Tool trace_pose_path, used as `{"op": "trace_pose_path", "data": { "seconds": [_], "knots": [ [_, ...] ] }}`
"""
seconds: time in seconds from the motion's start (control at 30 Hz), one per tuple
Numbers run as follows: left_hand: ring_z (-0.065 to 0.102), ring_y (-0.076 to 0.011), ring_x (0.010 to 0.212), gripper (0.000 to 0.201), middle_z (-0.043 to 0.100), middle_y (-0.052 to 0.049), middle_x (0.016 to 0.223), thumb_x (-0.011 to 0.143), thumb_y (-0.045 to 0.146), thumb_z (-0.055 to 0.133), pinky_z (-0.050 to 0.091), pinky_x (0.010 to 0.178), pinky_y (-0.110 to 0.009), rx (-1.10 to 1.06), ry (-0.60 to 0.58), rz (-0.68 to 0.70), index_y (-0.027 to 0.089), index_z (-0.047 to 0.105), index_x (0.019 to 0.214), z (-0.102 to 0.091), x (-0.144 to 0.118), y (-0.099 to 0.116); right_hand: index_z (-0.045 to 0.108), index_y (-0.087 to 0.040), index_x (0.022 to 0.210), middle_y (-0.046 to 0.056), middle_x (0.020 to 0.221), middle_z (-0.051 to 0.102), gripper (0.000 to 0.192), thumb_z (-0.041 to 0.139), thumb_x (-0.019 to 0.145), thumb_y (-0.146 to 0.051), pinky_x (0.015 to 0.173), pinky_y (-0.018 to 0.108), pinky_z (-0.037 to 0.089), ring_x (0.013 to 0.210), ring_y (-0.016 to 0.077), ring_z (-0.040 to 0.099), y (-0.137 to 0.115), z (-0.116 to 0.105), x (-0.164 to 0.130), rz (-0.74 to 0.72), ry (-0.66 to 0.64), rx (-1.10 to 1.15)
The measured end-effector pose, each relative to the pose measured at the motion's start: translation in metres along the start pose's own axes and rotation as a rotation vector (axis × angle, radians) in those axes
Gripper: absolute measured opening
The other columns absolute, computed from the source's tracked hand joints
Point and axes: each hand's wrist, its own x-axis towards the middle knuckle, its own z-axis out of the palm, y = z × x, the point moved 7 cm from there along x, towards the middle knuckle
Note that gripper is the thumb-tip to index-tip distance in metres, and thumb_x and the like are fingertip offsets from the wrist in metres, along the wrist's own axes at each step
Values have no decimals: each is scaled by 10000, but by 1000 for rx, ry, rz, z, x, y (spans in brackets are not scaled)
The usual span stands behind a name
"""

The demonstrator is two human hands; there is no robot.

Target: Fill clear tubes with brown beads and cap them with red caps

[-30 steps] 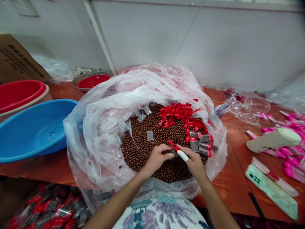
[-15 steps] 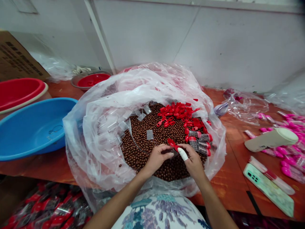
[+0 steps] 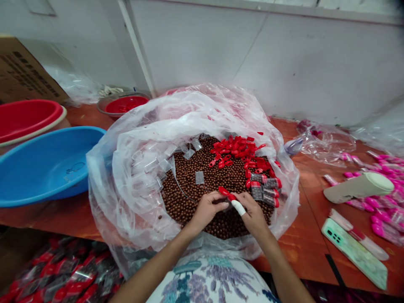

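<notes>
Brown balls (image 3: pixel 184 185) fill a large clear plastic bag (image 3: pixel 132 130). My left hand (image 3: pixel 206 210) is closed around a small clear container, mostly hidden by its fingers. Against it, my right hand (image 3: pixel 252 212), with a white wrap on one digit, pinches a red cap (image 3: pixel 224 191) at the container's end. Loose red caps (image 3: pixel 236 147) lie on the balls at the back right. Several filled containers with red caps (image 3: pixel 263 187) rest just right of my right hand. Empty clear containers (image 3: pixel 153 164) gather at the left, and a single one (image 3: pixel 199 177) lies ahead of my left hand.
At left stand a blue basin (image 3: pixel 47 168), a red basin (image 3: pixel 30 120) and a cardboard box (image 3: pixel 27 73). A phone (image 3: pixel 355 252), a pale cylinder (image 3: pixel 358 188) and pink-capped tubes (image 3: pixel 388 210) lie on the right. Capped containers (image 3: pixel 72 273) are piled below the table.
The red cap has shifted slightly left and turned flatter between my hands. My right hand's wrapped digit has moved a little left. The view has shifted slightly.
</notes>
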Motion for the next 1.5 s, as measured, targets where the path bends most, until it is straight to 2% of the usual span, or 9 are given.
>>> {"op": "trace_pose_path", "data": {
  "seconds": [0.17, 0.33, 0.47, 0.6, 0.77, 1.13, 1.23, 1.37, 1.5],
  "knots": [
    [585, -193, 909, 238, 673, -50, 942, 692, 211, 663, 406, 891, -304, -4, -7, 0, 168, 704, 923, -1, 0, 4, 419, -248, 1305, 57, 939, 535, 479, 367, 847, -117, 801, 330, 458, 897, 182, 533, -2, 4, -2, -71, -26, -162],
    [596, -190, 823, 243, 683, -51, 879, 660, 238, 691, 436, 838, -318, -167, 21, -103, 147, 700, 886, 2, 0, -6, 298, -154, 1346, 158, 1171, 492, 651, 585, 776, -281, 897, 448, 426, 1080, 291, 463, -9, 15, -4, -221, -15, -406],
    [582, -167, 791, 297, 668, -59, 886, 673, 321, 691, 451, 755, -278, -268, 55, -191, 131, 676, 901, 4, -4, -13, 380, -141, 1252, 150, 1087, 536, 555, 590, 762, -297, 860, 440, 441, 1007, 279, 501, -11, 17, 0, -233, 4, -458],
    [566, -133, 707, 456, 640, -72, 880, 807, 520, 472, 436, 587, -220, -328, 83, -347, 152, 623, 1030, 0, -11, -25, 466, -128, 1151, 127, 971, 567, 488, 597, 736, -349, 787, 402, 448, 906, 260, 525, -10, 21, 1, -217, -38, -476],
    [554, -108, 633, 584, 645, -59, 843, 822, 599, 362, 400, 545, -196, -342, 50, -425, 207, 515, 1228, 2, -17, -30, 514, -137, 1088, 105, 930, 570, 497, 609, 696, -428, 750, 375, 422, 863, 250, 519, -12, 23, -3, -194, -51, -485],
    [529, -189, 1075, 402, 597, -86, 1172, 798, 404, 544, 379, 938, -287, -601, 134, -308, 162, 616, 1111, 21, -14, -23, 549, -161, 994, 95, 920, 558, 378, 590, 668, -347, 751, 372, 378, 859, 252, 493, -29, 31, -8, -239, -36, -483],
    [607, -183, 912, 424, 638, -78, 1087, 788, 421, 541, 464, 804, -288, -603, 140, -375, 176, 594, 1130, 23, -17, -25, 503, -162, 1065, 109, 968, 547, 432, 586, 680, -338, 756, 378, 395, 882, 258, 499, -26, 28, -11, -177, 30, -450],
    [596, -147, 536, 518, 674, -44, 757, 793, 493, 485, 473, 522, -270, -656, 67, -530, 187, 513, 1210, 31, -22, -26, 376, -156, 1213, 125, 1055, 527, 645, 629, 646, -332, 775, 390, 430, 930, 264, 521, -21, 20, -14, -96, 116, -337],
    [570, -135, 506, 497, 632, -21, 649, 797, 486, 472, 450, 498, -248, -670, 38, -497, 161, 529, 1169, 34, -21, -24, 257, -153, 1325, 149, 1214, 469, 781, 621, 647, -286, 874, 420, 406, 1084, 280, 474, -24, 20, -13, -127, 102, -324]
  ]
}}
